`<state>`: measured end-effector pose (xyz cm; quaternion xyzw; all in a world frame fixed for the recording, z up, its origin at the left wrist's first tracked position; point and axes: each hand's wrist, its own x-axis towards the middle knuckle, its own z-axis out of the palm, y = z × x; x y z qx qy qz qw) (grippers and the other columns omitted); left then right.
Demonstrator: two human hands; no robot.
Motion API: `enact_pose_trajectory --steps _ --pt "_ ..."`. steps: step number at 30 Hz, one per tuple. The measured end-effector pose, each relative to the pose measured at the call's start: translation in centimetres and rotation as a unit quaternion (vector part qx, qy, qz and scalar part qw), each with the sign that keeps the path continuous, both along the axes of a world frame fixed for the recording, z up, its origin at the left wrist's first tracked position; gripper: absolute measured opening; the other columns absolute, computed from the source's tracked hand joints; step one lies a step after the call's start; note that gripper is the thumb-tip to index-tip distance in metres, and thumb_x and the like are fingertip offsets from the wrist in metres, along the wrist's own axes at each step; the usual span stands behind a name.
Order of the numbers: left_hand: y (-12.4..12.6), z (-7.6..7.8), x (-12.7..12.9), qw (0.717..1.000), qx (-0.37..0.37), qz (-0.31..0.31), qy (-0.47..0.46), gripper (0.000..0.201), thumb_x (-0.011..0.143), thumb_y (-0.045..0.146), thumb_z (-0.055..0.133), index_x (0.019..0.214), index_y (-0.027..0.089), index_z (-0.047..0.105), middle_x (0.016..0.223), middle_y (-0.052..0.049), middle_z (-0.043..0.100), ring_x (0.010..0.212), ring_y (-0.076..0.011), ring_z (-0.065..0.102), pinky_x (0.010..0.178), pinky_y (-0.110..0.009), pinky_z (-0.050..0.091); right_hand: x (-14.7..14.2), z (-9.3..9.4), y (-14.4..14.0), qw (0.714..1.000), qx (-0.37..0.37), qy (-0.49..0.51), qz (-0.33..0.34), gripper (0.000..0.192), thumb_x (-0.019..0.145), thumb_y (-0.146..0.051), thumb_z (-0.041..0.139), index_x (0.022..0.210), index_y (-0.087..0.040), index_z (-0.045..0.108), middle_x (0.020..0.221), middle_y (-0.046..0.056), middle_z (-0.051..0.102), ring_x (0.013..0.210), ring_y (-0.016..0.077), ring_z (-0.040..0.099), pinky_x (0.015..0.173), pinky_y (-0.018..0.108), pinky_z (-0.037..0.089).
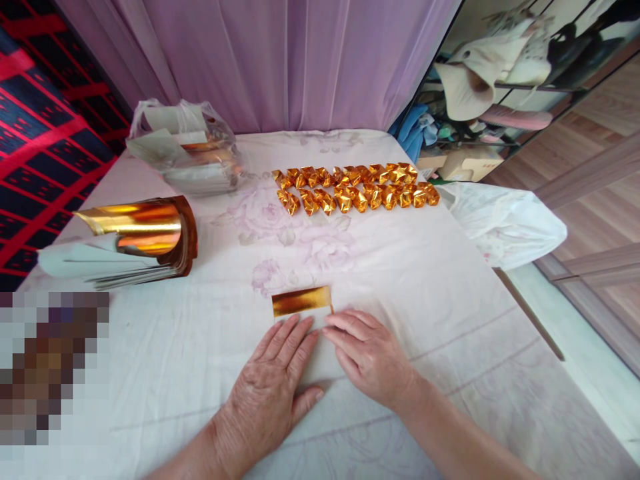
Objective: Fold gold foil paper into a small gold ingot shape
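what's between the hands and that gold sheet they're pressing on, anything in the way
Nothing visible. The left hand and right hand lie flat on the near part of the gold sheet, fingertips meeting just below its shiny folded strip, with only bare tablecloth around it.

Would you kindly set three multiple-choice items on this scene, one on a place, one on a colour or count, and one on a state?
1. Where do the folded gold foil pieces lie?
A. far side of the white flowered tablecloth
B. beside the wrists
C. on the floor

2. How many rows do they form?
A. one
B. two
C. four

3. How do the left hand and right hand rest?
A. clenched
B. raised
C. flat, fingers by the small gold foil sheet

Answers: 1 A, they sit near the purple curtain. 2 B, two lines run side by side. 3 C, both palms face down on the cloth.
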<state>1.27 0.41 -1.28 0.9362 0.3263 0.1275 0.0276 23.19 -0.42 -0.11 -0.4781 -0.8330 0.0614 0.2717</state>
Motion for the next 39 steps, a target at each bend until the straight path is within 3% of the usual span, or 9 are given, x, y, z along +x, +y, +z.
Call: enact_pose_trajectory --steps 5,24,30,35,39 --pt "0.2 0.2 -0.3 1.000 0.021 -0.009 0.006 0.061 0.092 0.052 0.054 0.139 0.013 0.049 0.151 -0.013 0.047 0.139 -0.0286 0.042 0.111 -0.046 0.042 0.0 0.0 0.0 1.000 -0.002 0.001 -0.001 0.031 0.087 -0.007 0.050 0.104 -0.021 0.071 0.107 0.007 0.071 0.099 0.0216 0.064 0.091 0.040 0.057" --pt "0.0 0.2 -1.6 0.999 0.034 0.007 -0.017 0.049 0.095 0.043 0.051 0.133 0.012 0.053 0.151 -0.014 0.046 0.139 -0.0273 0.043 0.115 -0.045 0.036 0.1 -0.4 0.0 1.000 0.007 0.020 -0.006 0.029 0.086 -0.006 0.051 0.102 -0.019 0.071 0.105 0.007 0.071 0.097 0.0210 0.062 0.087 0.039 0.054" --pt "0.3 0.4 -1.3 0.999 0.054 0.003 -0.005 0.049 0.095 0.046 0.050 0.129 0.012 0.056 0.146 -0.014 0.052 0.135 -0.0277 0.048 0.113 -0.046 0.037 -0.9 -0.5 0.6 0.995 -0.044 0.065 -0.063 0.009 0.087 -0.017 0.058 0.084 -0.021 0.066 0.094 0.005 0.069 0.090 0.0196 0.062 0.082 0.036 0.049" --pt "0.3 0.3 -1.2 0.999 0.046 0.016 0.002 0.051 0.094 0.048 0.051 0.131 0.013 0.056 0.146 -0.012 0.053 0.133 -0.0274 0.050 0.116 -0.048 0.032 -2.4 -0.8 1.2 0.988 -0.047 0.025 -0.143 0.012 0.083 -0.024 0.068 0.074 -0.021 0.061 0.081 0.004 0.064 0.082 0.0208 0.058 0.076 0.034 0.045" --pt "0.3 0.0 -1.2 0.999 0.035 0.023 -0.005 0.052 0.094 0.051 0.051 0.131 0.015 0.055 0.147 -0.010 0.053 0.134 -0.0272 0.050 0.117 -0.049 0.029 -2.5 -1.3 1.3 0.986 -0.051 0.028 -0.153 0.009 0.081 -0.019 0.067 0.075 -0.021 0.061 0.083 0.003 0.064 0.084 0.0211 0.058 0.077 0.034 0.044"
